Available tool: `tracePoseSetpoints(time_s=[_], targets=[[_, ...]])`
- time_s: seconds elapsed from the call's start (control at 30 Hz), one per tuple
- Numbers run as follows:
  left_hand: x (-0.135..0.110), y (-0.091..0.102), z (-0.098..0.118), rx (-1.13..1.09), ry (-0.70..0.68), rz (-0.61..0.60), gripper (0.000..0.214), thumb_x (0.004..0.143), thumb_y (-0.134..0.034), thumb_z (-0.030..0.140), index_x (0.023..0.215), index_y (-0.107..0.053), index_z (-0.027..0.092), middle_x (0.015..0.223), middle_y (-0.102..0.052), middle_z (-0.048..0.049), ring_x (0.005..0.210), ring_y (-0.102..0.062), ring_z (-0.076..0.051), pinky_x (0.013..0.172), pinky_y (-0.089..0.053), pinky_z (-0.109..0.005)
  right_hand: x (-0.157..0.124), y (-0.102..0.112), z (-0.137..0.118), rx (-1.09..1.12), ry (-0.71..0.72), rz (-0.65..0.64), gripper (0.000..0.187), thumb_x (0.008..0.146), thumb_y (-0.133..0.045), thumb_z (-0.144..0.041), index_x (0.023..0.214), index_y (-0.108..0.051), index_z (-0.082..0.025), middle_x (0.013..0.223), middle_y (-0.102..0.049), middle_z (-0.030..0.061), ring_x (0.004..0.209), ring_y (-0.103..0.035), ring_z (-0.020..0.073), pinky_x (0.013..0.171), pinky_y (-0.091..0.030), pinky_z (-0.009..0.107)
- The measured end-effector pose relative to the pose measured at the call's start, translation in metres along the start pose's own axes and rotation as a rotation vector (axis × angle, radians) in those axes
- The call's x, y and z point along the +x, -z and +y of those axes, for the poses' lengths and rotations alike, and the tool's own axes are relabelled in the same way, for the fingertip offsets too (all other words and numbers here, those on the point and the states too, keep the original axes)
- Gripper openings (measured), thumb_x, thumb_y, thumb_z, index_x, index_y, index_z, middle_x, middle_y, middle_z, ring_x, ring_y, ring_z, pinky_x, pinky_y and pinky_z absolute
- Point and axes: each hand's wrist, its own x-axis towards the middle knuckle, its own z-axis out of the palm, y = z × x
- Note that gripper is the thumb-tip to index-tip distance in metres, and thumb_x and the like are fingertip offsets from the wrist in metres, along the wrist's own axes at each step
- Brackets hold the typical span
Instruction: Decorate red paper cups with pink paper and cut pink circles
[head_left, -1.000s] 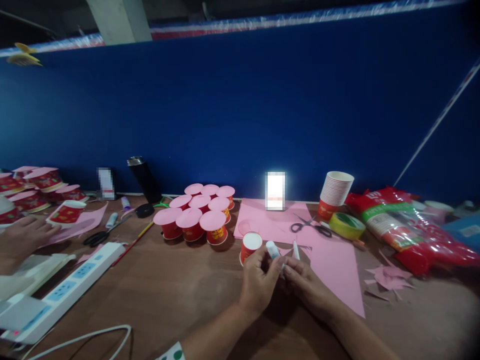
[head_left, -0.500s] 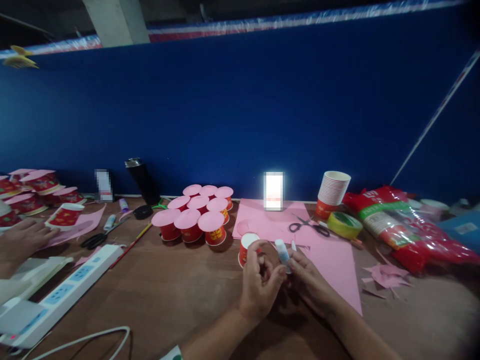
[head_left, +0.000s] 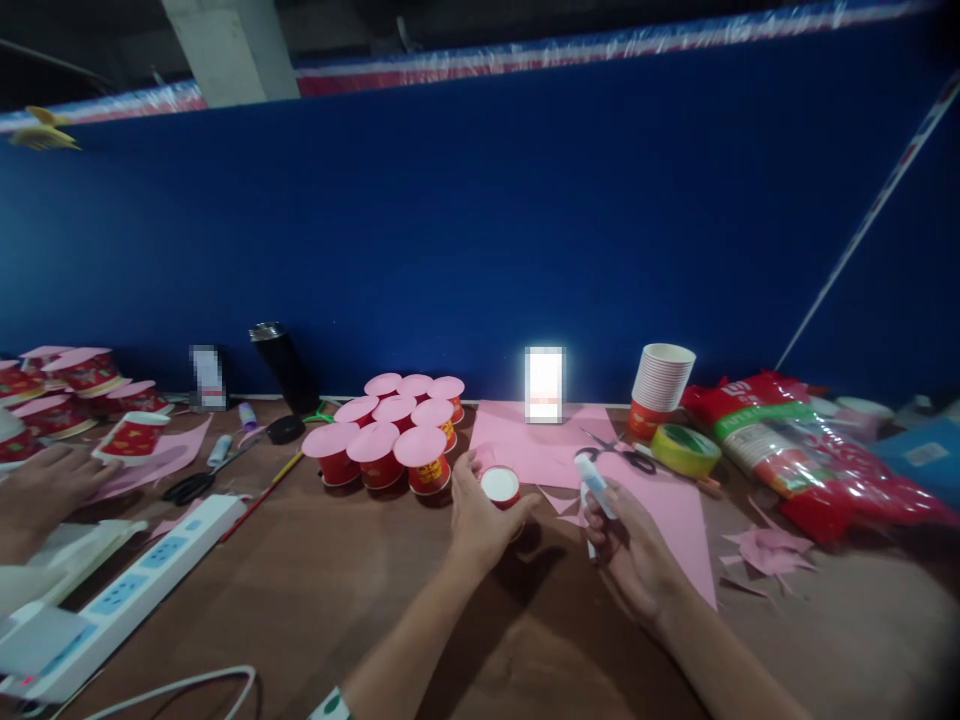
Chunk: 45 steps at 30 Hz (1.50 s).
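My left hand (head_left: 484,515) curves round a red paper cup (head_left: 500,486), fingers on its left side and thumb on its right. The cup's pale round end faces up. Between the fingers of my right hand (head_left: 626,545) is a white and light-blue glue stick (head_left: 594,474), tilted up to the left. A slim white piece also shows under those fingers; I cannot make out what it is. Behind both hands lie pink paper sheets (head_left: 510,440), with black-handled scissors (head_left: 634,458) on top.
Several red cups topped with pink discs (head_left: 373,442) stand left of centre. To the right are stacked cups (head_left: 662,385), yellow tape (head_left: 684,452) and a red plastic bag (head_left: 795,450). A power strip (head_left: 142,590) and another person's hand (head_left: 52,490) are at left.
My left hand has moved left and down from beside the glue stick to close round the cup. The right hand has shifted slightly right with the glue stick.
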Motion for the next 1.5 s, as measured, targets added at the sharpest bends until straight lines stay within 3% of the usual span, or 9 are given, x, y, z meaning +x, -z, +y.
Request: tracePoseSetpoints(time_s=[0.2, 0.4, 0.57, 0.7, 1.0, 1.13, 1.33, 1.5], targets=[[-0.008, -0.001, 0.002, -0.048, 0.033, -0.098, 0.084, 0.056, -0.076, 0.026, 0.127, -0.032, 0.018, 0.119, -0.049, -0.0108, 0.112, -0.052, -0.028, 0.096, -0.040, -0.043, 0.001, 0.001, -0.004, 0.034, 0.000, 0.006, 0.031, 0.067, -0.079, -0.032, 0.091, -0.062, -0.020, 0.066, -0.049, -0.0051, 0.054, -0.042, 0.0056, 0.043, -0.037, 0.014], [-0.008, -0.004, 0.004, -0.201, 0.101, -0.113, 0.061, 0.061, -0.075, 0.031, 0.112, -0.047, 0.016, 0.108, -0.060, -0.0098, 0.100, -0.059, -0.025, 0.091, -0.045, -0.041, 0.000, 0.001, -0.005, 0.062, 0.008, 0.061, 0.028, 0.063, -0.081, -0.030, 0.081, -0.062, -0.019, 0.063, -0.050, -0.0050, 0.054, -0.043, 0.0060, 0.045, -0.040, 0.016], [-0.011, -0.010, 0.004, -0.483, 0.115, -0.288, 0.053, 0.068, -0.074, 0.037, 0.112, -0.053, 0.014, 0.106, -0.066, -0.0113, 0.096, -0.063, -0.022, 0.086, -0.049, -0.036, 0.001, -0.004, -0.009, 0.109, -0.006, 0.099, 0.029, 0.062, -0.081, -0.034, 0.077, -0.061, -0.019, 0.059, -0.049, -0.0058, 0.050, -0.041, 0.0065, 0.042, -0.038, 0.017], [-0.018, -0.012, 0.003, -0.539, 0.182, -0.478, 0.048, 0.075, -0.066, 0.046, 0.110, -0.057, 0.014, 0.102, -0.068, -0.0114, 0.089, -0.065, -0.022, 0.078, -0.052, -0.034, 0.002, -0.004, -0.009, 0.102, -0.032, 0.093, 0.027, 0.068, -0.076, -0.039, 0.075, -0.058, -0.021, 0.060, -0.048, -0.0056, 0.047, -0.039, 0.0071, 0.040, -0.035, 0.019], [-0.030, -0.010, 0.010, -0.441, -0.038, -0.649, 0.044, 0.079, -0.062, 0.035, 0.118, -0.052, 0.017, 0.112, -0.064, -0.0092, 0.099, -0.061, -0.021, 0.087, -0.048, -0.032, 0.006, -0.001, -0.005, 0.017, -0.022, 0.081, 0.038, 0.074, -0.067, -0.054, 0.069, -0.051, -0.021, 0.055, -0.042, -0.0062, 0.044, -0.036, 0.0081, 0.039, -0.033, 0.021], [-0.030, -0.011, 0.010, -0.407, -0.086, -0.588, 0.052, 0.077, -0.064, 0.033, 0.124, -0.048, 0.017, 0.118, -0.062, -0.0096, 0.103, -0.060, -0.022, 0.091, -0.047, -0.034, 0.002, -0.001, -0.004, -0.029, 0.017, 0.089, 0.039, 0.071, -0.069, -0.056, 0.072, -0.051, -0.021, 0.054, -0.045, -0.0065, 0.045, -0.039, 0.0084, 0.041, -0.036, 0.021], [-0.029, -0.014, 0.007, -0.253, -0.257, -0.375, 0.056, 0.072, -0.069, 0.030, 0.124, -0.052, 0.018, 0.120, -0.060, -0.0107, 0.110, -0.056, -0.026, 0.097, -0.043, -0.041, -0.003, -0.003, -0.004, -0.257, 0.266, 0.171, 0.037, 0.073, -0.070, -0.053, 0.074, -0.053, -0.020, 0.057, -0.049, -0.0054, 0.049, -0.043, 0.0086, 0.044, -0.035, 0.020], [-0.031, -0.017, 0.005, -0.249, -0.276, -0.352, 0.054, 0.070, -0.069, 0.023, 0.121, -0.052, 0.019, 0.119, -0.060, -0.0094, 0.109, -0.057, -0.025, 0.096, -0.044, -0.041, -0.010, -0.010, -0.007, -0.426, 0.413, 0.215, 0.038, 0.076, -0.064, -0.057, 0.072, -0.050, -0.022, 0.055, -0.047, -0.0051, 0.049, -0.041, 0.0098, 0.045, -0.034, 0.022]])
